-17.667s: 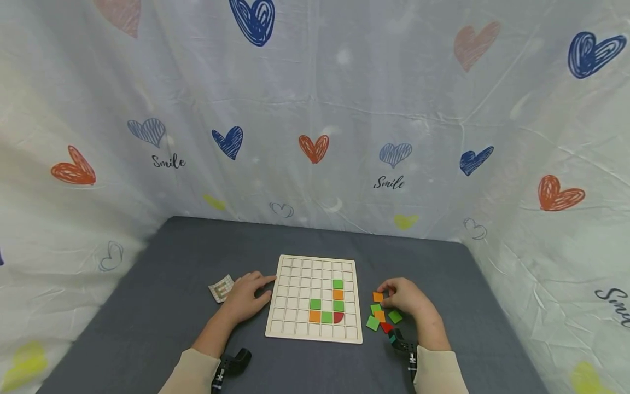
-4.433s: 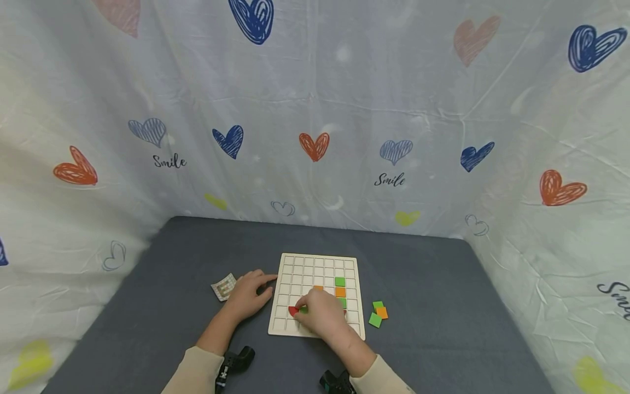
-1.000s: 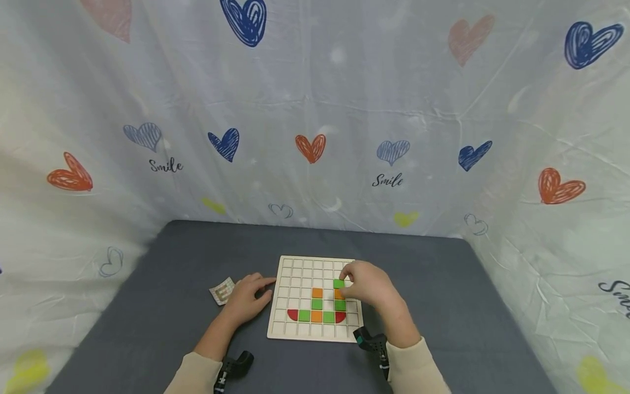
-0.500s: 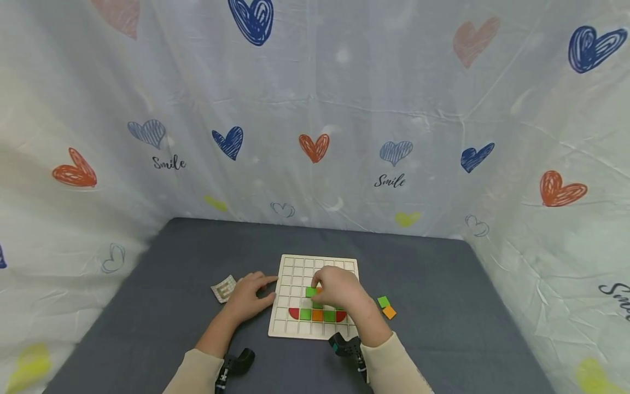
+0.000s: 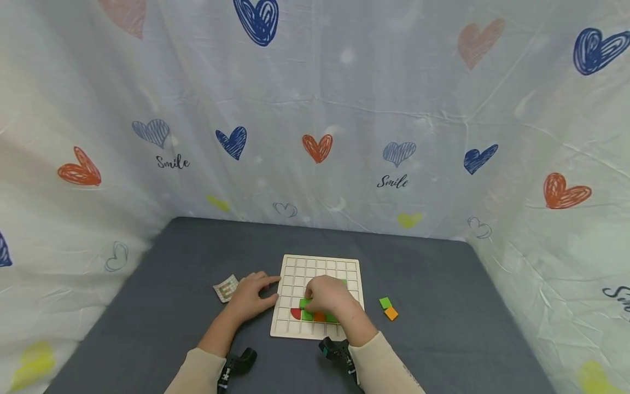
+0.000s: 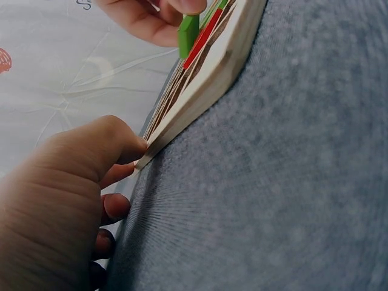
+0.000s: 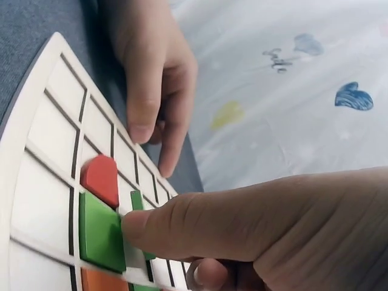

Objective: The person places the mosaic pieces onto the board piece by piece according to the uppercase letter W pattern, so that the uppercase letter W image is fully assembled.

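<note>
A pale wooden grid board (image 5: 295, 273) lies on the table with coloured tiles in some cells. My right hand (image 5: 331, 295) is over its lower middle, pinching a green square tile (image 6: 188, 36) between thumb and fingers. Just below, a red quarter-round tile (image 7: 101, 180), a green tile (image 7: 100, 233) and an orange tile (image 7: 100, 280) sit in a row. The right hand hides much of the other tiles. At the board's left edge, my left hand (image 5: 250, 298) touches the rim with its thumb and index finger.
A small pattern card (image 5: 225, 288) lies beside the left hand, partly behind it. To the right of the board, a loose green tile (image 5: 385, 302) and an orange tile (image 5: 391, 313) touch on the dark tablecloth (image 5: 443, 328). A printed curtain (image 5: 354, 208) hangs behind the table.
Tiles have gone from the right-hand pile onto the board, including the red one at left. In the last second my right hand has moved left and nearer with the green tile. The left hand stays.
</note>
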### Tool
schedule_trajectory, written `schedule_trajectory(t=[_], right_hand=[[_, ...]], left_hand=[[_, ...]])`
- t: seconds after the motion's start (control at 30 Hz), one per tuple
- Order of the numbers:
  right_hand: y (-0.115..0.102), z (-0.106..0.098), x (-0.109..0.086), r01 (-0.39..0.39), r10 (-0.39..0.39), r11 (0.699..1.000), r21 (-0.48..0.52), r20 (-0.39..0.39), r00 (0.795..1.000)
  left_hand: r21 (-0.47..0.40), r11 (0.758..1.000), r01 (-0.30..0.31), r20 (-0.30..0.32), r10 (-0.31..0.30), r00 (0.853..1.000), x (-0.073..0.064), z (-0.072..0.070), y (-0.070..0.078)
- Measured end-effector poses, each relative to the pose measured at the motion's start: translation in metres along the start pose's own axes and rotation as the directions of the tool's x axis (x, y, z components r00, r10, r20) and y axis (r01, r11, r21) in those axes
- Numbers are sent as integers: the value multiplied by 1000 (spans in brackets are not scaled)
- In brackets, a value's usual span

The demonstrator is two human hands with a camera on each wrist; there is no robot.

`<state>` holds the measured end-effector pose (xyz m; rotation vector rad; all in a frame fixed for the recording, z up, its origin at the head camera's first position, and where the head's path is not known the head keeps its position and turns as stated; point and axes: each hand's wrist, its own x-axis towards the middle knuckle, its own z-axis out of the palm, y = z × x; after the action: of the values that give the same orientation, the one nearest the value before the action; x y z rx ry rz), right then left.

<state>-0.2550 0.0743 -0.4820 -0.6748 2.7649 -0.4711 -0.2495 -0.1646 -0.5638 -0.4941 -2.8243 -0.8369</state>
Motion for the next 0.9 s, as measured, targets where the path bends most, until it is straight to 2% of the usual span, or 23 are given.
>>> schedule_trajectory(t=[0.17,0.37,0.6,0.9], right_hand=[[-6,1,5,27,-27,1000,12,2,1000],[-10,7,10,43,-43,999,-27,-20,999],[-10,11,12,27,-30,999,-43,-71,997],[-7,15,18,-10,11,1000,13,-94,995]], left_hand=[[-3,1000,-4,-9,4,1000,1,0,0],[0,1000,-17,-6,17,1000,1,2,-1],[9,1000,-29,-19,30,999,1,4,-1],[3,999,-52,-54,52,997,-1,1,0]])
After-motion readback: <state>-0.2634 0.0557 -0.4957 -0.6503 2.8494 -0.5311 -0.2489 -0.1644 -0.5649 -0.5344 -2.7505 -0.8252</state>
